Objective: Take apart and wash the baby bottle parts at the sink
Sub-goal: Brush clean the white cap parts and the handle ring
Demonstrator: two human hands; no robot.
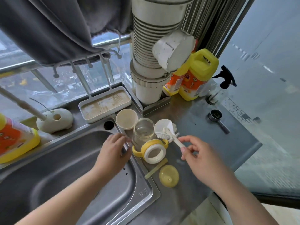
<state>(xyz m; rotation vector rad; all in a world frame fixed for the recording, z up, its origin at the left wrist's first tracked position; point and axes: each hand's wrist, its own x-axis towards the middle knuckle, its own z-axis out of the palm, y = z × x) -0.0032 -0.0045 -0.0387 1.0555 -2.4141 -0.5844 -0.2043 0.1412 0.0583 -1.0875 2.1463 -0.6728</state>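
Both forearms come in from the near edge, one over the sink (68, 168) and one over the steel bench (191, 114). In the head view the left hand (112, 151) hovers over the sink's right rim with its fingers loosely bent and holds nothing; its fingertips are just beside the glass bottle (143, 132), but I cannot tell if they touch it. The right hand (199, 158) pinches the white handle of the brush (168, 135) between thumb and fingers, and the bristles lie near the bottle's mouth.

The bottle stands upright and open on the bench, right at the sink's edge. Against its near side leans the yellow collar (154, 150) with two handles and a white ring. Nearer lie a pale straw (156, 168) and a yellow cap (168, 176). A cream cup (126, 118) stands to the left of the bottle, on its far side. So the bottle seems to be already taken apart, and washing is the step in hand.

The risks, in my judgement: the glass stands close to the rim, so a push from the brush or the left fingers could tip it into the sink. The collar only leans and may slide. The pinch on the thin handle is light, and with wet fingers the brush could slip.
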